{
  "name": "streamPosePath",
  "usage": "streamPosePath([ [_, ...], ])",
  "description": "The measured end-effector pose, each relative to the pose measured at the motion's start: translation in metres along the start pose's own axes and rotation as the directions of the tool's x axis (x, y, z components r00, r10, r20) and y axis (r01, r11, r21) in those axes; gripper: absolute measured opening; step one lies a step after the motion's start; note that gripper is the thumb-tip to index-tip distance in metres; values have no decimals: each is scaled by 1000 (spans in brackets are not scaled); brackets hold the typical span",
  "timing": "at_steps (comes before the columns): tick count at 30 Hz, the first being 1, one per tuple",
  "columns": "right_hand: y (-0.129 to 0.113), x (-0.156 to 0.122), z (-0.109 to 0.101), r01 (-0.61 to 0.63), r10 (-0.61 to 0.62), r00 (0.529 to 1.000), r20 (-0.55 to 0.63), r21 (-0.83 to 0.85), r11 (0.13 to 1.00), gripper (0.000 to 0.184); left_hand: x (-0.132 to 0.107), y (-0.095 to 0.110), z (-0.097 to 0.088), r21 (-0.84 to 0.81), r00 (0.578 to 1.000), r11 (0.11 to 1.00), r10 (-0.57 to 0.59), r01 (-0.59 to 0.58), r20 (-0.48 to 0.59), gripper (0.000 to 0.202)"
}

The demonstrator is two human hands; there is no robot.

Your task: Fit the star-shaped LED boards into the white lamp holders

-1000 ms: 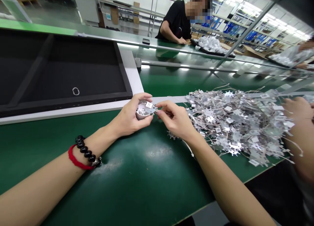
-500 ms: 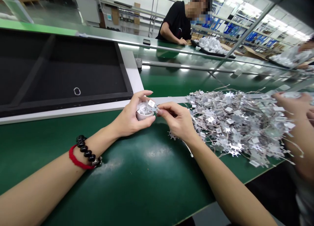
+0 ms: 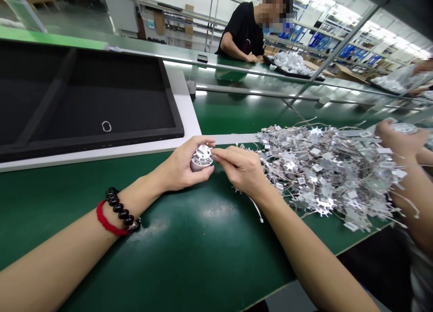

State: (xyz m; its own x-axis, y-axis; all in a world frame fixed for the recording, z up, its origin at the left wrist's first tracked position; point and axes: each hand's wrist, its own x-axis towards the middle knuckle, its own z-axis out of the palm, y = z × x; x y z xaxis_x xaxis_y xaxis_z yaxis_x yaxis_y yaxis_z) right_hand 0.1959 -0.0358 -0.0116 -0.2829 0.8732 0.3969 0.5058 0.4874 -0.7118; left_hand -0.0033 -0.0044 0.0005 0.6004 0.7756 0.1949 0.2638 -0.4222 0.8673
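Green worktop (image 3: 176,244), metal-parts pile (image 3: 324,181) at R. Via headcam I see L hand (image 3: 179,167) cradling a white cup (image 3: 201,167), R hand (image 3: 240,166) pinching a toothed metal disc (image 3: 203,154) at its mouth. IMO: steady cup, level disc, light even pressure, teeth clear of rim.

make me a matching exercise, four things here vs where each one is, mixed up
Things
1. small round white cup
2. heap of silvery gear-shaped metal plates
3. thin red cord bracelet
4. large black rectangular tray

Places
A. around the wrist of the left hand
B. upper left of the picture
C. held in the left hand
D. to the right of the right hand

Pairs: 1-C, 2-D, 3-A, 4-B
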Motion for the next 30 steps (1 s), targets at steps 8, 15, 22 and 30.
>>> streamPosePath([
  [8, -3, 1, -2, 32, -32, 999, 7, -48, 998, 19, 1, 1, 0, 42, 999, 999, 34, -34, -1, 42],
  [15, -8, 2, -3, 74, -73, 997, 11, -80, 994, 19, 3, 1, -1, 10, 998, 998, 59, -58, -39, 25],
  [22, -10, 2, -3, 43, -43, 999, 4, -5, 999, 18, 3, 1, 0, -89, 994, 996, 0, -10, -110, 26],
  [30, -11, 0, 0, 54, -46, 986, 162, -47, 997, 46, 7, 5, -4, -204, 964, 957, -235, 207, -125, 29],
])
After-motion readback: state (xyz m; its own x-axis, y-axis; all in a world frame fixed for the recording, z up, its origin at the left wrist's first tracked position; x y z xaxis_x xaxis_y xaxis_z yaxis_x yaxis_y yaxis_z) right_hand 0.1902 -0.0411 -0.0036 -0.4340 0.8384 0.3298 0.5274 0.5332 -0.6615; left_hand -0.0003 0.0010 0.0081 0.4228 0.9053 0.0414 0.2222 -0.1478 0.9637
